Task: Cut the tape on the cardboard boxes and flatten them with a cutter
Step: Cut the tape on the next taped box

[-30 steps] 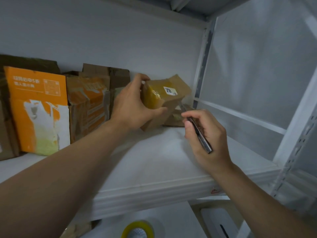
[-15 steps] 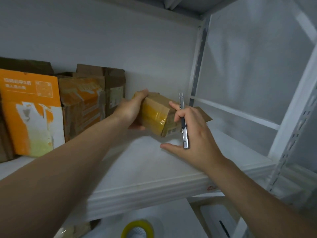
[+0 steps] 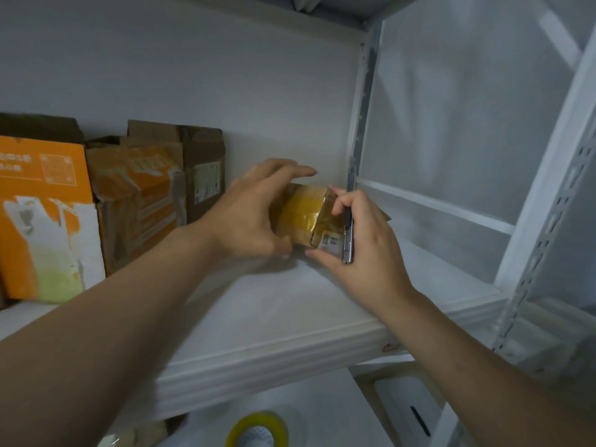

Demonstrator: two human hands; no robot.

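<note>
Left hand (image 3: 254, 217) wraps around the small taped box (image 3: 301, 214), low over the white shelf (image 3: 290, 317); can't tell if it rests on it. Right hand (image 3: 371, 250) pinches the cutter (image 3: 348, 233) upright against the box's labelled end. Other cardboard boxes (image 3: 142, 195) stand well to the left.

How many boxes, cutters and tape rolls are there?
Cardboard boxes on the shelf: 4 (small taped box, orange box, torn orange box, brown box; the brown card behind the orange box may be a fifth)
Cutters: 1 (cutter)
Tape rolls: 1 (yellow tape roll)
Total: 6
</note>
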